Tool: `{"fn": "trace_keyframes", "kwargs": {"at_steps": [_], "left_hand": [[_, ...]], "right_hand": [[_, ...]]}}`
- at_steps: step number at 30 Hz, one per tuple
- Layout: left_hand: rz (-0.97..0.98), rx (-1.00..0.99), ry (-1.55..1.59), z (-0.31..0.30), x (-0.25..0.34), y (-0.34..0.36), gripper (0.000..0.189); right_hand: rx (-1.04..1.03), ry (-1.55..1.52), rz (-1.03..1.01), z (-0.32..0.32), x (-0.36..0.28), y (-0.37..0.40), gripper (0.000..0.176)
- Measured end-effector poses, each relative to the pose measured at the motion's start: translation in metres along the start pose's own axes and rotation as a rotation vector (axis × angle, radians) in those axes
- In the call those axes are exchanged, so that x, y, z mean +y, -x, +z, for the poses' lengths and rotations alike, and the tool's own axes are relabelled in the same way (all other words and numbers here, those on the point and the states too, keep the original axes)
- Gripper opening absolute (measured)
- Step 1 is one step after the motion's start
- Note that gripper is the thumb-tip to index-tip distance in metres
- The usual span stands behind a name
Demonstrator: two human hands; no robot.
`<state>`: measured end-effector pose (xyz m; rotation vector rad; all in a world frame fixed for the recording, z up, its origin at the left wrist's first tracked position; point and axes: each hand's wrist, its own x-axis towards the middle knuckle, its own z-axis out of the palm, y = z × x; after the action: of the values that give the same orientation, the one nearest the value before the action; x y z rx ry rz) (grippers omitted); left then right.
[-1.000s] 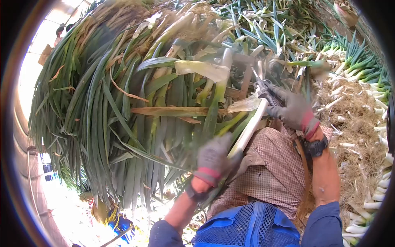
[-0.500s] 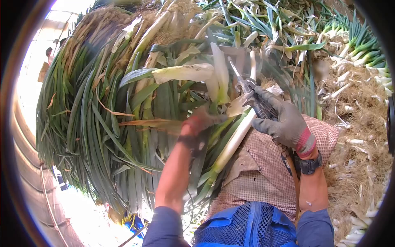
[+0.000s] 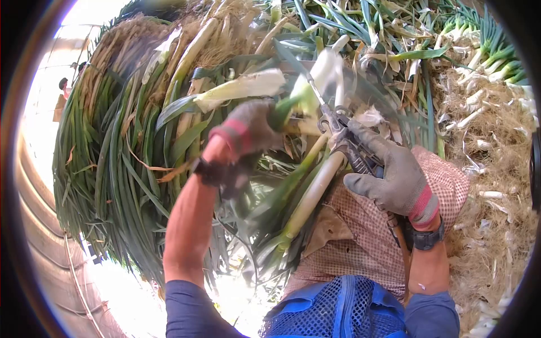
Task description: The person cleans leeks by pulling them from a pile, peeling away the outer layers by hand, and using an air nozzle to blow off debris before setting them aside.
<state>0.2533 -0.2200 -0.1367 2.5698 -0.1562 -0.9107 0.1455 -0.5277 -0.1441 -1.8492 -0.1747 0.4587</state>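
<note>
My right hand (image 3: 391,169), in a grey glove with a pink cuff, is closed around an air blow gun (image 3: 352,146). The gun's thin metal nozzle points up and to the left. My left hand (image 3: 248,127), gloved alike and somewhat blurred, is closed at the green part of a long green onion (image 3: 290,110). That onion's pale part is smeared by motion beside the nozzle tip. Below the gun, a thick white onion stalk (image 3: 315,191) slants down to the left by my lap. A loose pale sheath (image 3: 242,90) lies just above my left hand.
A big heap of long green onions (image 3: 112,146) fills the left side, roots upward. Trimmed onions (image 3: 496,62) lie in a row at upper right. Dry roots and scraps (image 3: 484,169) cover the right side. A hose (image 3: 403,242) runs down from the gun.
My left hand has moved up and to the left and now grips the green part of an onion. The pale onion by the nozzle has tilted right. My right hand stays nearly in place.
</note>
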Motion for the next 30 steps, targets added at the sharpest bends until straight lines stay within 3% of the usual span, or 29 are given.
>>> {"fn": "trace_keyframes", "kwargs": {"at_steps": [2, 3, 5, 7, 12, 13, 15, 16, 17, 19, 21, 23, 27, 30], "left_hand": [[0.075, 0.14, -0.139, -0.034, 0.034, -0.002, 0.032], [0.206, 0.3, -0.259, -0.056, -0.004, -0.041, 0.033], [0.057, 0.55, -0.495, -0.107, -0.002, -0.081, 0.043], [-0.168, 0.696, -0.618, -0.133, 0.033, -0.071, 0.054], [0.169, 1.051, -0.678, -0.12, -0.001, -0.056, 0.068], [0.106, 0.983, -0.633, -0.094, -0.005, -0.046, 0.078], [0.285, 1.188, -0.689, -0.033, -0.039, -0.033, 0.075], [0.195, 1.117, -0.629, 0.002, -0.042, -0.017, 0.068], [0.29, 1.167, -0.542, 0.037, -0.057, -0.01, 0.06], [0.173, 0.983, -0.307, 0.1, -0.066, 0.019, 0.055], [-0.08, 0.815, -0.1, 0.154, -0.068, 0.039, 0.061], [-0.239, 0.842, -0.22, 0.188, -0.067, 0.048, 0.066], [-0.329, 0.945, -0.292, 0.201, -0.078, 0.043, 0.068], [-0.504, 0.588, -0.074, 0.174, -0.08, 0.036, 0.065]], "right_hand": [[0.049, -0.022, -0.006, -0.001, 0.0, -0.001, 0.086], [0.076, -0.077, 0.004, -0.002, -0.001, 0.0, 0.085], [0.122, -0.369, 0.091, -0.001, -0.014, 0.001, 0.082], [0.146, -0.324, 0.046, -0.004, -0.015, -0.001, 0.083], [0.099, -0.232, 0.067, -0.008, -0.024, -0.002, 0.082], [0.09, -0.199, 0.036, -0.006, -0.019, -0.002, 0.083], [0.084, -0.214, 0.028, -0.001, -0.014, -0.002, 0.086], [0.083, -0.261, 0.055, 0.003, -0.013, -0.001, 0.087], [0.029, -0.22, 0.046, 0.007, -0.008, 0.0, 0.088], [-0.074, -0.103, 0.016, 0.011, -0.002, 0.0, 0.089], [-0.175, 0.068, -0.033, 0.016, -0.009, -0.001, 0.089], [-0.221, 0.239, -0.092, 0.025, -0.012, -0.001, 0.091], [-0.364, 0.374, -0.045, 0.039, -0.009, -0.005, 0.089], [-0.436, 0.446, 0.061, 0.043, -0.022, -0.006, 0.09]]}}
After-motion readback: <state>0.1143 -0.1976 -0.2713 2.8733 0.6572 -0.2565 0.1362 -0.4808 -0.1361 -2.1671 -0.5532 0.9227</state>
